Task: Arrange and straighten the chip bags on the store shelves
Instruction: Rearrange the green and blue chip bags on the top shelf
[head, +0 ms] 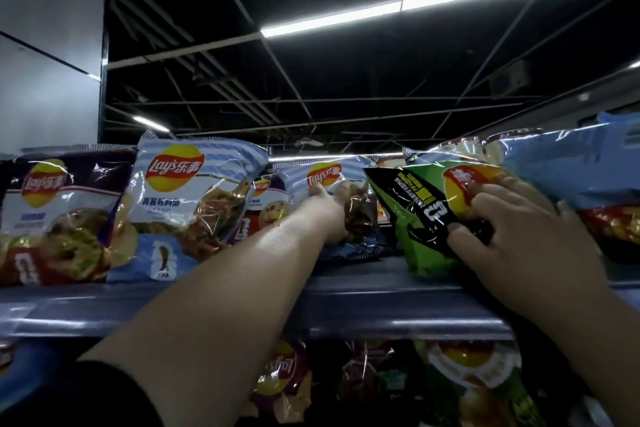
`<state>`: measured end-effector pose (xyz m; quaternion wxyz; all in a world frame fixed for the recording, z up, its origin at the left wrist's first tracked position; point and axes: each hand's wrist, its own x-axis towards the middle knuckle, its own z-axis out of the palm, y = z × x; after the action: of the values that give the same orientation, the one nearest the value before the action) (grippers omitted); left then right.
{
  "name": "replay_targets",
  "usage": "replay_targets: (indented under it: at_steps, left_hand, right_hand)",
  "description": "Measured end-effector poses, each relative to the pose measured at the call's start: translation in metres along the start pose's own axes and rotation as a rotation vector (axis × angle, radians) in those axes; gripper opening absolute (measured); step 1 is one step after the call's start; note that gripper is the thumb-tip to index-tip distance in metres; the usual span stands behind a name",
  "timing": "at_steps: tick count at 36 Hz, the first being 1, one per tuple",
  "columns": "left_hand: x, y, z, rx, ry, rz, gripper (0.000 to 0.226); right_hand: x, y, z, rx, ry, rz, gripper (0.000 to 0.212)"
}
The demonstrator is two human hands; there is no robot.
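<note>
Green chip bag (420, 218) upside down, tilted on top shelf (346, 291), clamped by right hand (512, 236). Left hand (334, 208) reached deep, fingers spread against a blue-striped bag (332, 180). Mid-straightening, apparently; next, probably turning green bag upright.

Scene dimly lit by ceiling strip lights (415, 0). Glare noted on glossy chip bags (194, 198). Lower shelf shadowed; edges soft, wide-angle bowed.
</note>
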<state>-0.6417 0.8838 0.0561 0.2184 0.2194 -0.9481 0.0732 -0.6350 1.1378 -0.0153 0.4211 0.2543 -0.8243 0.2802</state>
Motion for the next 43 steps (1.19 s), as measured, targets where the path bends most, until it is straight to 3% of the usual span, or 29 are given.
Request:
replay_targets:
  at_steps: [3,7,21,27,30,43]
  left_hand:
    - [-0.01,0.0,-0.005,-0.004,0.026,0.011,0.089]
    - [-0.025,-0.004,-0.011,-0.015,0.131,0.03,0.076]
    - [-0.127,0.016,-0.019,0.097,0.53,0.097,0.071]
    - [-0.146,0.01,-0.008,0.143,0.533,0.006,0.083]
    - [-0.149,0.008,-0.006,0.106,0.549,0.009,0.078]
    - [-0.139,-0.029,0.0,0.017,0.528,-0.093,0.072]
  right_hand:
    - [0.0,0.0,-0.001,-0.014,0.004,-0.005,0.045]
    - [-0.001,-0.001,-0.002,-0.022,0.006,-0.004,0.042]
    - [-0.001,-0.001,-0.001,0.01,0.011,-0.014,0.049]
    - [-0.001,-0.002,-0.002,-0.003,-0.005,-0.008,0.036]
    - [0.0,-0.002,-0.002,-0.01,-0.013,-0.004,0.032]
    - [0.0,0.0,0.003,-0.013,0.005,-0.026,0.034]
